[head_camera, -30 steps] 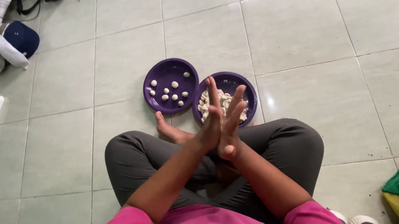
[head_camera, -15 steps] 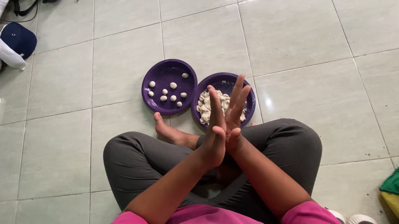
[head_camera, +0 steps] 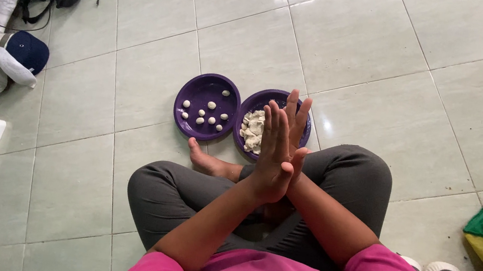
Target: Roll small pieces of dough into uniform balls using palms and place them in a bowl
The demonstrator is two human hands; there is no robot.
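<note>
The left hand (head_camera: 275,162) and right hand (head_camera: 294,130) are pressed palm to palm; whatever is gripped between them cannot be told. Anything rolled there could be dropped beside the dough plate (head_camera: 261,104) if pressure is eased.

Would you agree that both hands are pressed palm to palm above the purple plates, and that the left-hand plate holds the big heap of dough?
Not quite. In the head view the left-hand plate holds only small separate dough balls; the heap of dough is in the right-hand plate. The left hand and right hand are indeed pressed palm to palm.
</note>
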